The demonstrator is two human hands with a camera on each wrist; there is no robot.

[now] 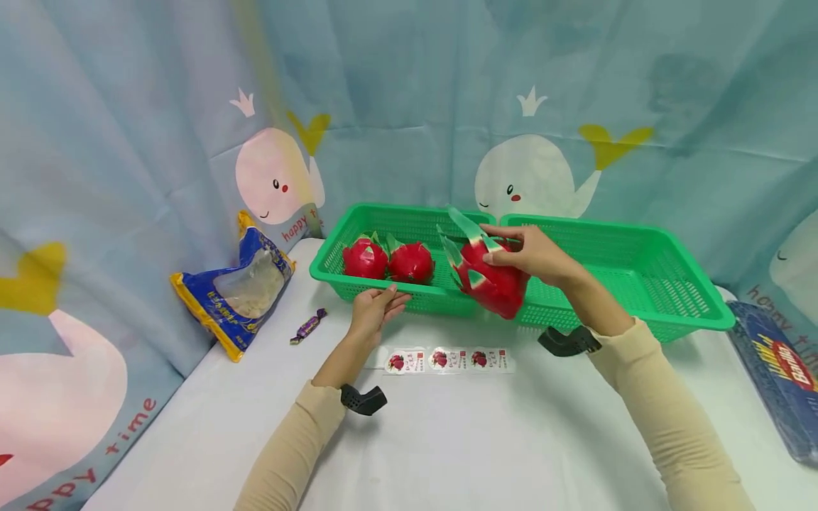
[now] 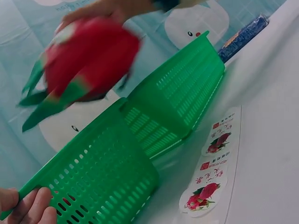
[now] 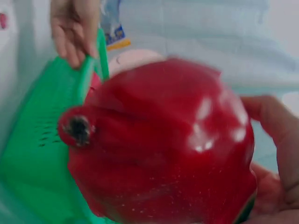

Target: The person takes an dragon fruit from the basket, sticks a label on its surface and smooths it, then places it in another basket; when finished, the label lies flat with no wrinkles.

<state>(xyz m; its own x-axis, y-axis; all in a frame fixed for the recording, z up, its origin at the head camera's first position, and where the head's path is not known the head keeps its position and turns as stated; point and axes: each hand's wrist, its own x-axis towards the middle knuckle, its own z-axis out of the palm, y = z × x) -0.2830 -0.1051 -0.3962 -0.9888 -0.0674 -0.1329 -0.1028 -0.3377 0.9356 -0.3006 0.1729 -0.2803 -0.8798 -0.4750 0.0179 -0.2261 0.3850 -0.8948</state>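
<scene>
My right hand (image 1: 527,255) grips a red dragon fruit (image 1: 488,280) with green-tipped scales, holding it tilted above the front rims where two green baskets meet. Its stem end faces the camera in the right wrist view. At the front rim of the left green basket (image 1: 441,301), my left hand (image 1: 377,312) pinches the edge; in the left wrist view its thumb is at the rim and the curled fingers (image 2: 39,205) lie against the outer wall. Inside that basket sit two more dragon fruits, one at left (image 1: 365,258) and one beside it (image 1: 412,263).
The right green basket (image 1: 677,312) adjoins the left one. A strip of dragon fruit stickers (image 1: 447,360) lies in front of them on the white table (image 1: 460,440). Left are a purple-wrapped candy (image 1: 309,326) and a blue-yellow bag (image 1: 246,284); right, a blue Barilla package (image 1: 776,369).
</scene>
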